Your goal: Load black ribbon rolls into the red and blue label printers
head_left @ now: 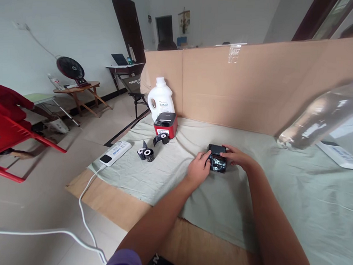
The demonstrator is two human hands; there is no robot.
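Note:
A small black box-shaped device (218, 150) rests on the cloth-covered table between my hands. Its near part is glossy, like shiny black film; I cannot make out its exact kind. From the left side, my left hand (198, 168) grips it with thumb and fingers at its edge. Curled round the right side is my right hand (237, 156), thumb on the top and fingers along the far edge. Further left lie small rolls of black paper tape (148, 155) with white cores, and another such roll (164, 138) leans by a red and black printer (168, 126).
Behind the printer stands a white jug (163, 101). A white power strip (118, 151) lies near the left edge, its cable hanging down. A cardboard panel (224, 91) borders the back. At right are a large clear bottle (321, 118) and a white flat object (339, 155). A person in red sits left.

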